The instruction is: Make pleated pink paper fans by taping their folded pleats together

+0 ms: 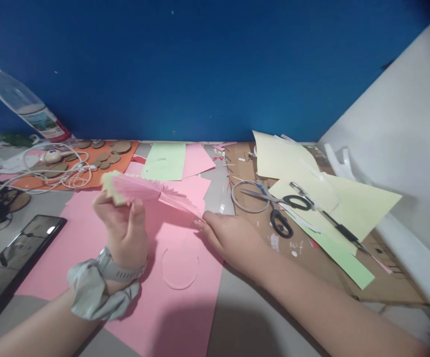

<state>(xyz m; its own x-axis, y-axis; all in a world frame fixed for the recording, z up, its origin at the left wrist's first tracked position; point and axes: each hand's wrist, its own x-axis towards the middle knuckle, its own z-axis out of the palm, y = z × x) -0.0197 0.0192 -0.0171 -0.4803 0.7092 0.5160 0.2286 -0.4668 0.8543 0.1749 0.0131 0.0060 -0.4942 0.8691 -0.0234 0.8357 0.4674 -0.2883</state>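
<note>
Left hand: our left hand (122, 225) is raised off the table, fingers and thumb closed around one end of the pleated pink paper (144, 191).
Right hand: our right hand (233, 238) lies low and flat, fingers stretched out, fingertips (200, 222) meeting the other end of the pleats; we cannot tell whether they pinch it or only touch it.
Pleated pink paper: one piece, folded like a fan and stretched between our two hands, just above the large pink sheet (185, 307).
Wrist: one watch (116, 270) and one grey scrunchie (92, 292) sit on our left wrist.
Pink sheets: one large sheet under both hands, with one circle outline (180, 267) cut into it; we count two more pink sheets (196, 159) farther back.
Green sheets: two, one (165, 161) behind the pleats and one (343, 258) to the right.
Yellow sheets: two (285, 158), overlapping at the right.
Scissors: one pair (280, 208), black-handled, lying on the cardboard (311, 263) near our right hand.
Ring: one thin ring (246, 197), just beside the scissors' blades.
Left side: one phone (18, 253), one bottle (25, 106), one white cable (64, 171) and one orange sheet (124, 154) with brown discs too crowded to count.
</note>
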